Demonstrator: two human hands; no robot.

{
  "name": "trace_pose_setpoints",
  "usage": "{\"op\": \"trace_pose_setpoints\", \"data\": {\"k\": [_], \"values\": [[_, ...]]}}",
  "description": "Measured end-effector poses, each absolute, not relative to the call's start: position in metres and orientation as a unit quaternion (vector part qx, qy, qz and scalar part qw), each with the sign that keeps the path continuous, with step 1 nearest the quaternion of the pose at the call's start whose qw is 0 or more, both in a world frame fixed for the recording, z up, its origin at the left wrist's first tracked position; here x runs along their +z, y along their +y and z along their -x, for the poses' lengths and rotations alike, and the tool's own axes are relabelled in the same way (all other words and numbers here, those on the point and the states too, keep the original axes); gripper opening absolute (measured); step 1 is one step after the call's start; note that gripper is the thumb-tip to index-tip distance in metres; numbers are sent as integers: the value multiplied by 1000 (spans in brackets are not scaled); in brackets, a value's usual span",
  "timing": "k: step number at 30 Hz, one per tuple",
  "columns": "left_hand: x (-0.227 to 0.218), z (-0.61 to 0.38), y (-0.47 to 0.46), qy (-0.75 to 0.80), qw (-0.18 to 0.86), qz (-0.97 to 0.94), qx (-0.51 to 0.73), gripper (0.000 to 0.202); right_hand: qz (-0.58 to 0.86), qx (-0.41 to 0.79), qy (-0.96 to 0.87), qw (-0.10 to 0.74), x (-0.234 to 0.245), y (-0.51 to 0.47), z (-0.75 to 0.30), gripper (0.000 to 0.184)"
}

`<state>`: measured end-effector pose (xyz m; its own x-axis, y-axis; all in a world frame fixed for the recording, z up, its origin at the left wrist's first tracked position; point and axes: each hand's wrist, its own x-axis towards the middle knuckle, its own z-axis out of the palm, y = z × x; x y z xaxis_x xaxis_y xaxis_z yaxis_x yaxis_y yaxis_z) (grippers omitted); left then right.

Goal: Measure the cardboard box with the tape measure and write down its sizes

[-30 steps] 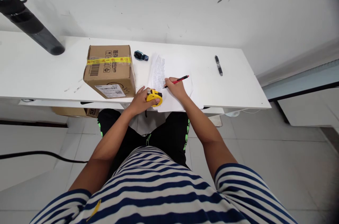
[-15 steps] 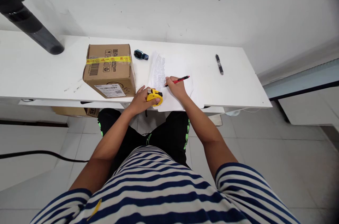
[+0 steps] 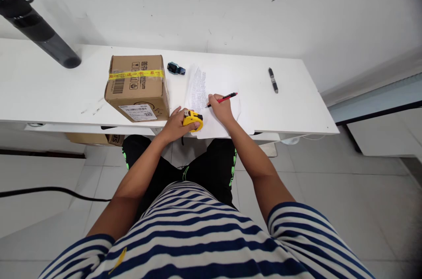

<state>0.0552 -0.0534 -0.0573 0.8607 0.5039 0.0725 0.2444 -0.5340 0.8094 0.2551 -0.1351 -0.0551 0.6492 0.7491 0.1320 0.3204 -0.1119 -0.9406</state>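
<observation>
A yellow tape measure (image 3: 194, 119) with a black part on top is gripped in my left hand (image 3: 174, 126), over the lower left of the paper. My right hand (image 3: 222, 109) pinches a red and black pen (image 3: 225, 98), its tip down on the white paper (image 3: 216, 122). Dense handwriting covers the left part of the sheet. Just left of my left hand stands a taped cardboard box (image 3: 130, 94) with a white shipping label on its near side.
A dark watch-like object (image 3: 176, 68) lies behind the paper. Another pen (image 3: 273, 80), black and grey, rests on the white table (image 3: 286, 111) to the right. At the far left stands a dark bottle (image 3: 49, 34). Below the table is another carton (image 3: 89, 138).
My right hand and the pen have shifted very slightly right along the paper. My left hand keeps the tape measure in the same place.
</observation>
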Motion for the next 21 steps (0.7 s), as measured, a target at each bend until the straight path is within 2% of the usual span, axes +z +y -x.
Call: {"op": "trace_pose_setpoints", "data": {"k": [12, 17, 21], "values": [[-58, -55, -54, 227, 429, -862, 150, 46, 714, 205, -376, 554, -60, -133, -258, 37], [-60, -55, -53, 220, 427, -861, 165, 44, 720, 115, -361, 582, -65, -133, -261, 42], [-63, -55, -54, 234, 412, -865, 164, 47, 715, 28, -418, 560, -73, -131, -266, 34]]}}
